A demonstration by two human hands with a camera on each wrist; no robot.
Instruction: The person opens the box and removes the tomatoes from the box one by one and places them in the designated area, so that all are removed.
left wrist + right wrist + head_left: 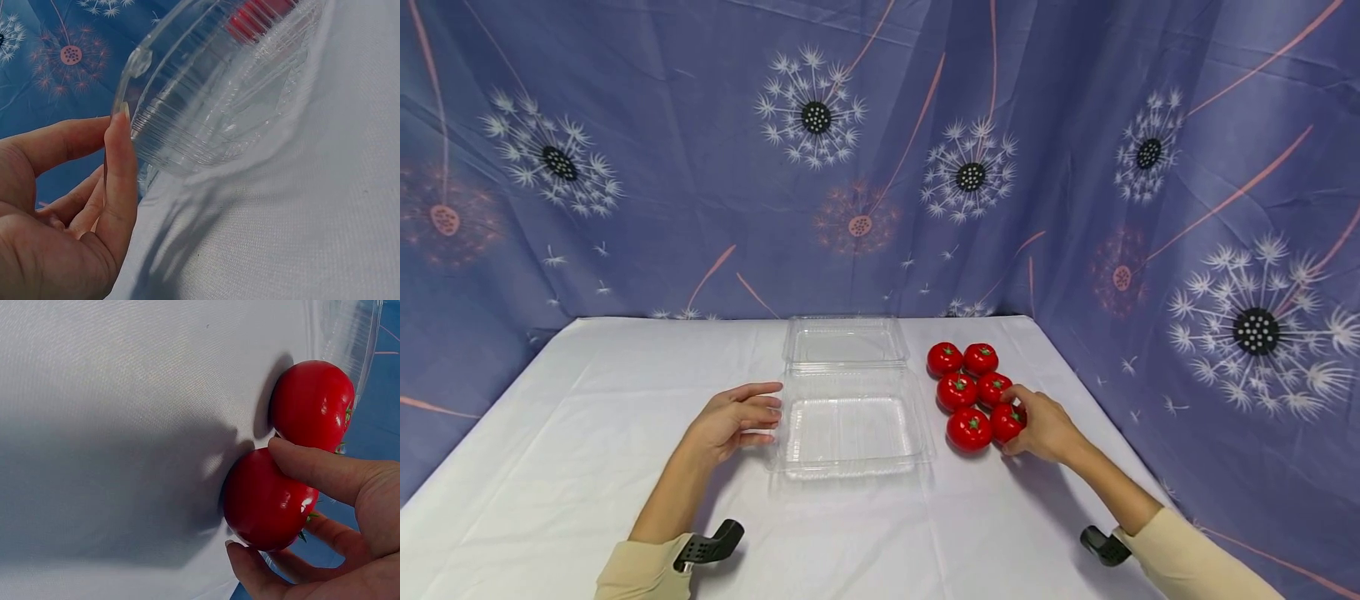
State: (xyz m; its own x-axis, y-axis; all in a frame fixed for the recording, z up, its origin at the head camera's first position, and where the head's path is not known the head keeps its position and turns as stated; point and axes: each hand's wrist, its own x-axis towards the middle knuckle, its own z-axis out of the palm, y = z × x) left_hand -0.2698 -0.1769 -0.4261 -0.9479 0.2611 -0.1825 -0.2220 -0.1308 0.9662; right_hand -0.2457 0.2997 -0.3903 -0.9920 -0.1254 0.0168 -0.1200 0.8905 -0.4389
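Note:
A clear plastic clamshell container (pixel 850 429) lies opened out on the table, its lid (pixel 846 343) folded back to the far side. My left hand (pixel 733 421) is at the container's left edge. In the left wrist view, the thumb and a finger pinch its rim (pixel 125 78). To the right of the container several glossy red tomatoes with green stems sit in two columns. My right hand (pixel 1047 429) grips the nearest tomato of the right column (pixel 265 500), thumb on one side and fingers on the other. Another tomato (pixel 312 403) sits right beside it.
A white cloth (pixel 602 467) covers the table. Behind it and along the right side hangs a blue curtain (pixel 700 167) with dandelion prints. Black wrist-camera mounts (pixel 711 543) stick out from the sleeves.

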